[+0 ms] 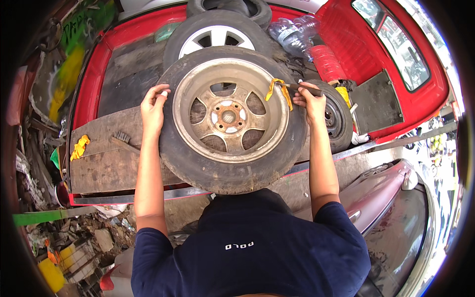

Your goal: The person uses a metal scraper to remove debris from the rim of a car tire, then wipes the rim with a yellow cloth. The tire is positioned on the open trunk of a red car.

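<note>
A red pickup truck [341,29] takes up most of the view, its bed lined with wooden boards [106,171]; a parked car [378,198] stands at the lower right. The person, in a navy shirt [252,247], is at the near edge of the bed, facing a large black tyre [237,180] mounted on a dirty five-spoke alloy wheel [228,117]. The tyre lies between the two hands, in front of a second tyre with a silver wheel [217,35] and beside a black steel wheel [336,116]. The left hand [152,109] is at the tyre's left side, fingers bent and partly open, with something small and white at the fingertips; whether they grip anything cannot be told. The right hand [314,104], over the tyre's right sidewall, has its fingers closed around a dark-handled tool [318,92], whose far end points at the rim. A wire brush [121,138] lies left of the left forearm. A yellow strip [271,90] hangs near the tool's end, over the rim's lip, and a crumpled yellow rag [79,147] rests farther left on the boards
</note>
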Available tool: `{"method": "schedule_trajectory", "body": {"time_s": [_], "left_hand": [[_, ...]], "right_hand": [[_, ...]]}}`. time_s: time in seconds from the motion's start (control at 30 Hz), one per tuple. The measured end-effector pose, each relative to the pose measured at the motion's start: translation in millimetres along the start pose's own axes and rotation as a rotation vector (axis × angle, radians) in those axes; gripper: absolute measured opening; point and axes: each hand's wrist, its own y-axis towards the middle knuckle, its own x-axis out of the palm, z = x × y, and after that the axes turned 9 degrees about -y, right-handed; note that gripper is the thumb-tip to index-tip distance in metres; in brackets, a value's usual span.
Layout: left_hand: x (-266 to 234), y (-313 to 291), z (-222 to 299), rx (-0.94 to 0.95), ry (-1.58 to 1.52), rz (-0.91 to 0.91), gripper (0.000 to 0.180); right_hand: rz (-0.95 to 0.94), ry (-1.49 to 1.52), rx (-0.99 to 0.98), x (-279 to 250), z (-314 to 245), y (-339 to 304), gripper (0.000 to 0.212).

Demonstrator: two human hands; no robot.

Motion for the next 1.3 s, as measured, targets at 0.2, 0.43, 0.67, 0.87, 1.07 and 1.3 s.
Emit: {"method": "schedule_trajectory", "body": {"time_s": [0.2, 0.43, 0.67, 0.87, 1.07, 1.3], "left_hand": [[6, 0, 6, -0.033, 0.053, 0.068, 0.026], [15, 0, 10, 0.005, 0.103, 0.102, 0.024], [20, -3, 4, -0.021, 0.107, 0.14, 0.025], [18, -4, 0, -0.035, 0.098, 0.161, 0.025], [19, -6, -1, -0.037, 0.132, 0.145, 0.024], [21, -8, 3, -0.061, 0.087, 0.121, 0.026]], "right_hand": [[-0.044, 0.081, 0.064, -6, 13, 29, 0.025], [-0.015, 0.116, 0.084, -19, 31, 52, 0.026], [-0.084, 0.205, 0.085, -21, 32, 52, 0.026], [-0.148, 0.195, 0.077, -22, 21, 55, 0.031], [-0.084, 0.167, 0.138, -17, 23, 67, 0.029], [-0.163, 0.229, 0.136, -21, 27, 69, 0.034]]}}
